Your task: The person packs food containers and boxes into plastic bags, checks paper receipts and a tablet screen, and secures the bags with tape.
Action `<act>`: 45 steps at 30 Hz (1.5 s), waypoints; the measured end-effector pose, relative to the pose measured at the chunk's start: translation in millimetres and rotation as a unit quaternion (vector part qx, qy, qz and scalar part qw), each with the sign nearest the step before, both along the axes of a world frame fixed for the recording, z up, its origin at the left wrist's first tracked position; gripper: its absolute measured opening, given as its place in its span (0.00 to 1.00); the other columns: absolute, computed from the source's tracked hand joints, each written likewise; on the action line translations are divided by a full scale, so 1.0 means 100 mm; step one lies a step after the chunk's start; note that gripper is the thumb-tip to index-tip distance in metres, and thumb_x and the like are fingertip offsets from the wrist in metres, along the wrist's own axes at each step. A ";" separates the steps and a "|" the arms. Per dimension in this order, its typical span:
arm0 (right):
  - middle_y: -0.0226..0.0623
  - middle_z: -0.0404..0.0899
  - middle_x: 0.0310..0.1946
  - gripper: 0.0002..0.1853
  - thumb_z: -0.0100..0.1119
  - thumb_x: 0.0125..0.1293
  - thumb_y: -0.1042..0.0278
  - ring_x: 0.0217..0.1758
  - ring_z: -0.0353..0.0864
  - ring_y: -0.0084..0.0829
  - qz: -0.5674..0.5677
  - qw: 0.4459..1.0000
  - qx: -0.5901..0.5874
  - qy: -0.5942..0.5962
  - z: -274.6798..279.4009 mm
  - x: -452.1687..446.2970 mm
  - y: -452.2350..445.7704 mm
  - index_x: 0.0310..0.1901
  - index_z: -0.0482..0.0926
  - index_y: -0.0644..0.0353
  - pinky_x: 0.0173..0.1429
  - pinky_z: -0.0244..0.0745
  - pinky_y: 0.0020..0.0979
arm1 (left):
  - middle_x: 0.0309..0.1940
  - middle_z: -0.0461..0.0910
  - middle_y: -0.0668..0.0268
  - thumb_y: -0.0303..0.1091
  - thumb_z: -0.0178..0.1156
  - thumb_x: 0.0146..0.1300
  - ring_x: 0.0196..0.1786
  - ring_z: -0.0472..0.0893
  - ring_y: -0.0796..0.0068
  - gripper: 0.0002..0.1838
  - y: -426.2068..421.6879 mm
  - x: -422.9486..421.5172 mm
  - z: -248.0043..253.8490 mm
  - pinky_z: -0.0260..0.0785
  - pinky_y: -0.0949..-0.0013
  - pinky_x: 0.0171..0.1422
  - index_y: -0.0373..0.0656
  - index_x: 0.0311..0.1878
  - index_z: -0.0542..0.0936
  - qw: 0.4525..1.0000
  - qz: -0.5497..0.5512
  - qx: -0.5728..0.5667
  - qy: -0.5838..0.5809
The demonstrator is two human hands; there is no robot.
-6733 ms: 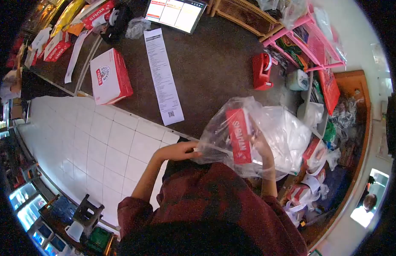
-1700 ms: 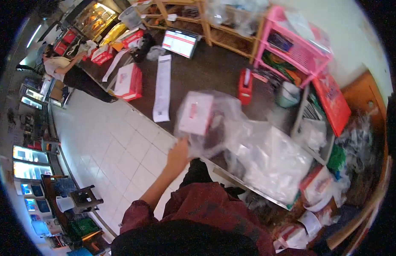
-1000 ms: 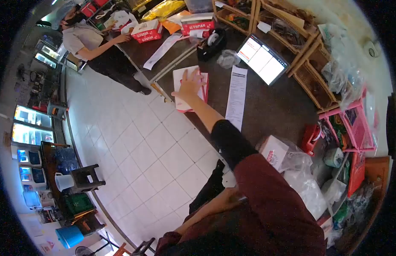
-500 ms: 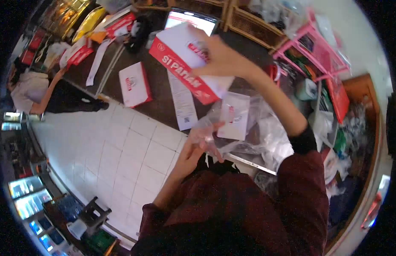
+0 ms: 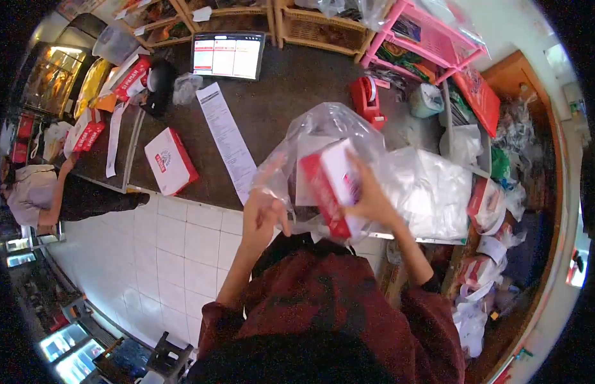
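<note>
My right hand [image 5: 373, 201] grips a red and white box [image 5: 329, 185], tilted, at the mouth of a clear plastic bag [image 5: 339, 120]. Behind it, inside the bag, a pale box [image 5: 305, 150] partly shows. My left hand [image 5: 265, 208] is at the bag's left side, with the thin plastic over its fingers. A long printed receipt [image 5: 226, 134] lies on the dark counter left of the bag. Farther left sits another red and white box [image 5: 171, 161]. A stack of clear bags [image 5: 429, 192] lies to the right.
A red tape dispenser [image 5: 368, 102], a lit tablet [image 5: 228, 56] and a pink rack [image 5: 432, 38] stand on the counter. Bagged boxes [image 5: 480, 272] are at the lower right. A co-worker [image 5: 35, 192] stands at the far left beside more boxes [image 5: 86, 131].
The box in my right hand has come down from above the receipt to the bag's mouth. Earlier, my right hand reached onto the boxes at left. The bag is now spread wider.
</note>
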State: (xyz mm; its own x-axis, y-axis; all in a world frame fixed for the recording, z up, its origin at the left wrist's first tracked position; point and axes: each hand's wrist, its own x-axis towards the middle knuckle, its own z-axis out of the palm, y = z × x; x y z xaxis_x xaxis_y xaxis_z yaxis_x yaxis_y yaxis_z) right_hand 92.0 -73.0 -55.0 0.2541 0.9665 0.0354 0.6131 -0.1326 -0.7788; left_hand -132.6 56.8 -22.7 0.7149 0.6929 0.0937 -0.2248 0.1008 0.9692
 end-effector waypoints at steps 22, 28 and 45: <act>0.62 0.45 0.65 0.66 0.64 0.36 0.31 0.68 0.42 0.64 -0.157 0.903 -0.244 -0.315 -1.19 -0.48 0.91 0.68 0.38 0.63 0.68 0.40 0.52 | 0.32 0.75 0.52 0.42 0.55 0.58 0.27 0.77 0.55 0.11 -0.95 0.98 0.21 0.69 0.54 0.31 0.51 0.43 0.73 0.938 -0.263 0.205 -0.099; 0.58 0.42 0.67 0.66 0.71 0.32 0.38 0.68 0.39 0.65 -0.041 0.966 -0.223 -0.128 -0.83 -0.29 0.81 0.69 0.39 0.53 0.67 0.42 0.56 | 0.36 0.67 0.44 0.38 0.52 0.60 0.24 0.76 0.46 0.09 -0.94 1.21 0.63 0.69 0.53 0.29 0.49 0.42 0.69 0.913 -0.296 0.208 -0.190; 0.57 0.38 0.67 0.64 0.74 0.31 0.45 0.63 0.54 0.57 -0.168 0.917 -0.291 -0.216 -0.91 -0.60 1.28 0.69 0.42 0.48 0.60 0.59 0.52 | 0.23 0.74 0.61 0.31 0.46 0.66 0.23 0.80 0.72 0.07 -0.16 0.56 0.37 0.71 0.71 0.26 0.39 0.43 0.67 0.970 -0.227 0.064 0.052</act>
State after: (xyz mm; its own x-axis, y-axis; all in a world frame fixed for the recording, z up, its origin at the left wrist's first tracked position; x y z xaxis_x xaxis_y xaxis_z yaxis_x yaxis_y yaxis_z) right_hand 31.6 54.9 -146.5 0.6250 0.7233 -0.2937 0.6955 -0.6868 -0.2113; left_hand -76.7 40.5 14.5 0.9537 0.2925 0.0696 -0.0858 0.0430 0.9954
